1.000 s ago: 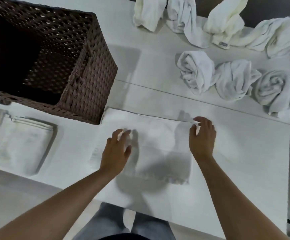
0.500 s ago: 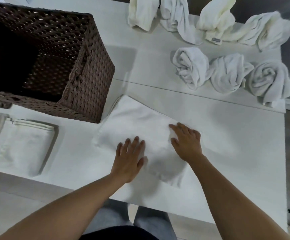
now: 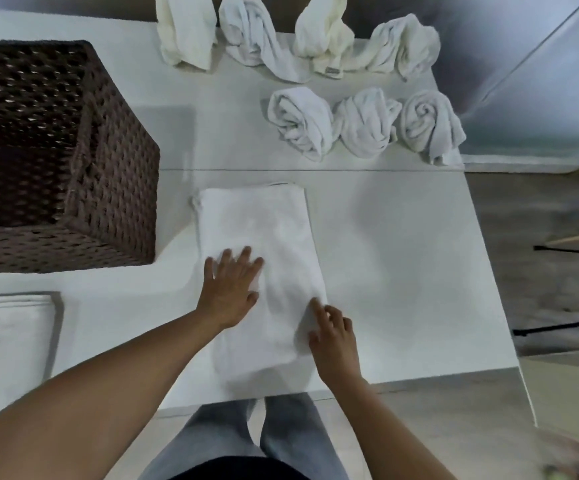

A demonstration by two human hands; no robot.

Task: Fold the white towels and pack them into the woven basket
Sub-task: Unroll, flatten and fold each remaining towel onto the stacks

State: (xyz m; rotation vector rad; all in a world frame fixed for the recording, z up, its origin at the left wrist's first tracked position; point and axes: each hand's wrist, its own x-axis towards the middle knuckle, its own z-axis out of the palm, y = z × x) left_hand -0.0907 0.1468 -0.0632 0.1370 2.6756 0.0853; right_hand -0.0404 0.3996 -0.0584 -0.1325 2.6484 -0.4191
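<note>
A white towel [image 3: 264, 244], folded into a long strip, lies lengthwise on the white table [image 3: 402, 265], its near end reaching the front edge. My left hand [image 3: 229, 292] presses flat on the strip's left half with fingers spread. My right hand [image 3: 333, 336] rests on the strip's right edge near the front, index finger stretched out and the other fingers loosely bent. The dark brown woven basket [image 3: 108, 202] stands at the left, its inside dark. A folded white towel [image 3: 7, 337] lies at the near left.
Three rolled white towels [image 3: 364, 126] sit in a row behind the strip. Several loose crumpled towels [image 3: 281, 39] lie along the table's back edge. The table's right edge drops to a wooden floor [image 3: 540, 271]. My legs show below the front edge.
The towel has turned from lying crosswise to lying lengthwise as a narrower strip. Both hands slid toward its near end, and the view shifted so the basket sits further left.
</note>
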